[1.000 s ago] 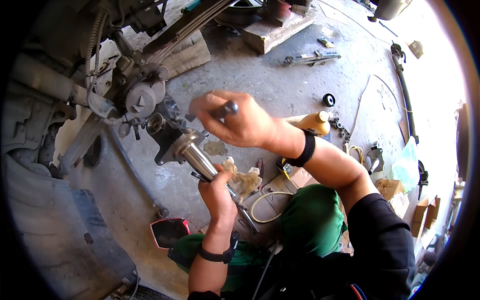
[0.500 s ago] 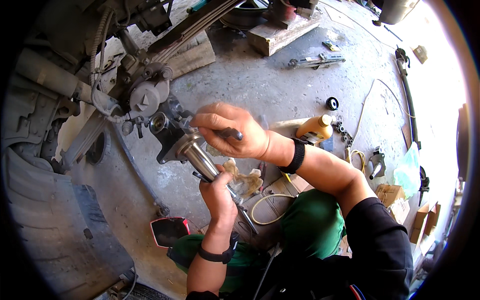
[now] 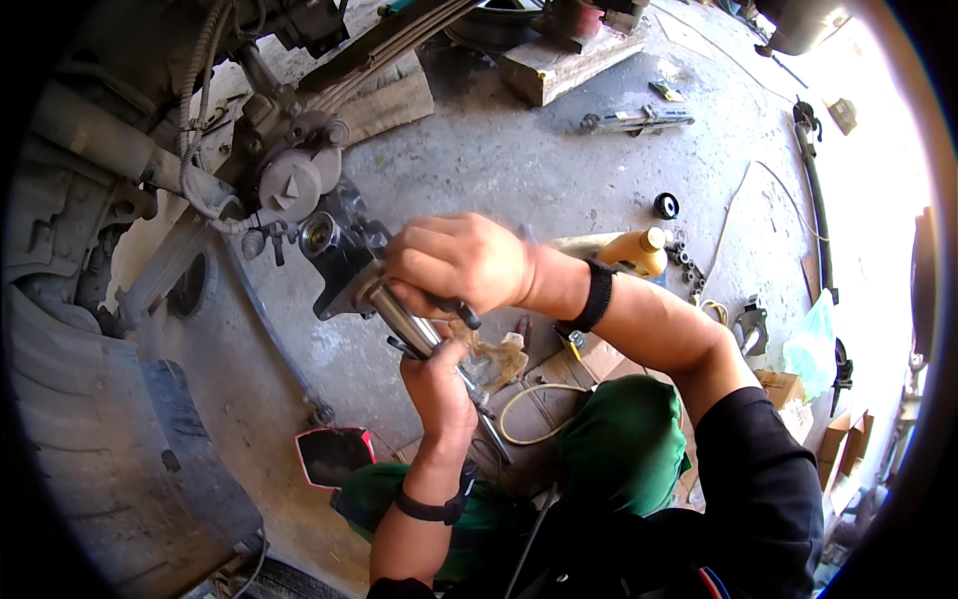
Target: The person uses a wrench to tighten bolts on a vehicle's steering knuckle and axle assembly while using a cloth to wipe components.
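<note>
A black steering knuckle (image 3: 339,262) with a shiny steel spindle (image 3: 401,317) sits at the end of the vehicle's axle, left of centre. Around the spindle's lower end wraps my left hand (image 3: 439,389), closed, its thumb on top. A thin metal rod (image 3: 489,431) runs out below that hand; whether the hand also grips it, I cannot tell. My right hand (image 3: 461,262), slightly blurred, curls closed over the spindle's upper part near the knuckle. From under its fingers pokes the end of a dark bar-like piece (image 3: 466,315); its remainder is hidden.
A black wheel-arch liner (image 3: 130,449) fills the lower left. On the floor lie a stained rag (image 3: 494,361), a red-edged box (image 3: 335,457), a yellow bottle (image 3: 639,252), a black ring (image 3: 666,206) and a scissor jack (image 3: 639,122). A wooden block (image 3: 569,70) stands at the back.
My right hand has turned, and the dark bar's end has swung downward, toward me. My left hand has stayed nearly in place on the spindle.
</note>
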Motion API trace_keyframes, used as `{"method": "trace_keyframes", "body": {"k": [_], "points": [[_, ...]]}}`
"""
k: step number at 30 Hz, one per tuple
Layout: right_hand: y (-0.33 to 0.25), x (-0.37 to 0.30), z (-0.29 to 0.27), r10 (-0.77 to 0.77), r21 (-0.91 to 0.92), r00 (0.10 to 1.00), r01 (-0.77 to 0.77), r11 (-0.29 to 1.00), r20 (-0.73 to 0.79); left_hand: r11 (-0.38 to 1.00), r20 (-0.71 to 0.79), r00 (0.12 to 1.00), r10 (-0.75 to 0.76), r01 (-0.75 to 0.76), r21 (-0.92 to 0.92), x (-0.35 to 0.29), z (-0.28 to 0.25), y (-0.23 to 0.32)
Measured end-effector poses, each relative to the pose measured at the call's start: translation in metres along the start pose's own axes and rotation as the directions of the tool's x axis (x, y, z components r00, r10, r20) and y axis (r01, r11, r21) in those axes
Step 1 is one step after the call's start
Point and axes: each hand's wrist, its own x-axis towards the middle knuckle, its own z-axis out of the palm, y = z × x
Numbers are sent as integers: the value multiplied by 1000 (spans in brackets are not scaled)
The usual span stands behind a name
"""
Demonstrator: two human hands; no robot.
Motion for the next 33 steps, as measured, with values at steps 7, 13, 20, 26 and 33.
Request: {"method": "trace_keyframes", "body": {"k": [7,13,20,26,33], "points": [[44,89,7,543,-37,840,-543,839,-20,999,-6,999,-46,46,-1,-4,0,1],[120,132,34,700,-306,543,-643,702,464,998,43,997,-66,66,-4,-1,-3,-1],[97,69,9,586,-243,789,-541,805,185,998,29,998,-64,64,14,2,-5,-2],[56,48,-4,514,-113,856,-506,855,49,999,-13,999,-36,36,34,1,-3,-2],[11,-2,0,294,84,956,-291,953,-20,999,-10,1000,-10,10,38,1,-1,-2]]}}
